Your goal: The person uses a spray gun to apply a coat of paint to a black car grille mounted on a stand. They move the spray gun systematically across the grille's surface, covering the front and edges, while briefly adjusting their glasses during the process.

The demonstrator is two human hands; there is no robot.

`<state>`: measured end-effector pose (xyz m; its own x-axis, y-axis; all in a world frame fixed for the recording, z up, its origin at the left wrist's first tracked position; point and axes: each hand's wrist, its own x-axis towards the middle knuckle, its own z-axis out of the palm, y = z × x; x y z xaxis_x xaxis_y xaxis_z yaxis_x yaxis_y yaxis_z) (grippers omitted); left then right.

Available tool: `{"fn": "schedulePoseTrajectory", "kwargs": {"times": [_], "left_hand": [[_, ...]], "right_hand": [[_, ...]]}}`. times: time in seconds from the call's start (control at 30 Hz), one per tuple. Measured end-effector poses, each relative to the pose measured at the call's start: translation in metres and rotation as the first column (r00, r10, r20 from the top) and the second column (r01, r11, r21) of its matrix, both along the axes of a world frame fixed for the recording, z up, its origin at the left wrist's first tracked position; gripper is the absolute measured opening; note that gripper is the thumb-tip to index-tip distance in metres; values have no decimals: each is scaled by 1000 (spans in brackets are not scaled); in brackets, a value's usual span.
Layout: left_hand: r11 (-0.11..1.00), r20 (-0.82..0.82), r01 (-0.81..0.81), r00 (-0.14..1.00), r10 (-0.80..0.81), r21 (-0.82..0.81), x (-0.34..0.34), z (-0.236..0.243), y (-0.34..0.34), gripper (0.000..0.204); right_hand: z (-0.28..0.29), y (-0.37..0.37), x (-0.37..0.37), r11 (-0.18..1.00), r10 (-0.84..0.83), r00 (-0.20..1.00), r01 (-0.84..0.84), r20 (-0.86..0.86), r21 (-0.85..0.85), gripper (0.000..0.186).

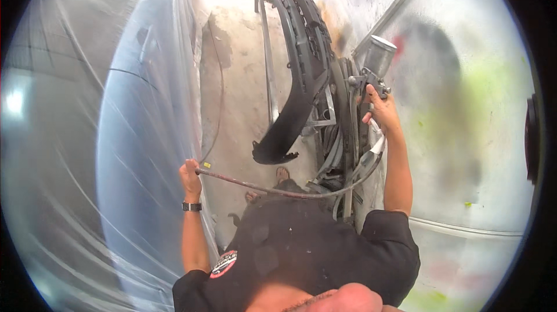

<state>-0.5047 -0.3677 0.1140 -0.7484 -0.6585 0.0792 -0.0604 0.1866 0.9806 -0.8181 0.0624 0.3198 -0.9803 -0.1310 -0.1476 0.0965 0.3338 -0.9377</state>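
Observation:
My right hand point(380, 110) is closed around a metal spray gun point(368, 77), raised on the right. A silver paint cup point(381, 56) sits tilted on top of the gun. From the gun's grip an air hose point(278, 190) sags across in front of my body. At the left, my left hand point(190, 175) is wrapped round this hose, close to the plastic sheet. Between my hands and farther off, a long black bumper cover point(290, 120) hangs curved on a metal stand point(324, 121), touched by neither hand.
Clear plastic sheeting point(151, 138) drapes over a bluish vehicle along the left. A wall point(464, 120) with paint smudges runs along the right. Several dark trim strips point(345, 132) stand against it. More hose point(219, 97) trails along the concrete floor point(238, 68).

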Motion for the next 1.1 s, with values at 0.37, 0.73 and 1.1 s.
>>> {"fn": "schedulePoseTrajectory", "kwargs": {"times": [0.37,0.73,1.1], "left_hand": [[986,-42,134,989,-138,-97,-111,37,-65,57],[823,237,437,897,-372,-362,-287,78,-161,52],[699,522,711,570,-634,73,-427,70,-196,54]], "right_hand": [[-6,0,10,966,-227,974,226,1,-125,62],[-9,-61,12,829,-523,845,535,113,-161,58],[46,-125,14,681,-619,705,702,347,-211,59]]}}
